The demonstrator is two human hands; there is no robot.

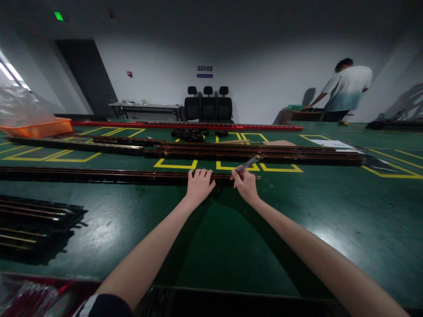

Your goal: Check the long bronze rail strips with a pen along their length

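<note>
A long dark rail strip (109, 174) with copper-coloured lines runs across the green table (211, 246) from the left edge to just past my hands. My left hand (200, 185) lies over the strip near its right end, fingers spread on top of it. Beside it, my right hand (245, 184) is closed around a clear, pen-like marker (248, 163). The marker slants, its upper end pointing up and right, while its lower tip is hidden by my fingers near the strip's end.
More dark strips (251, 152) lie in a bundle farther back, over yellow tape outlines. Shorter strips (36, 224) are stacked at left. An orange basket (39, 128) holds clear plastic bags. A red rail (185, 125) spans the far edge. A person (346, 88) stands at the back right.
</note>
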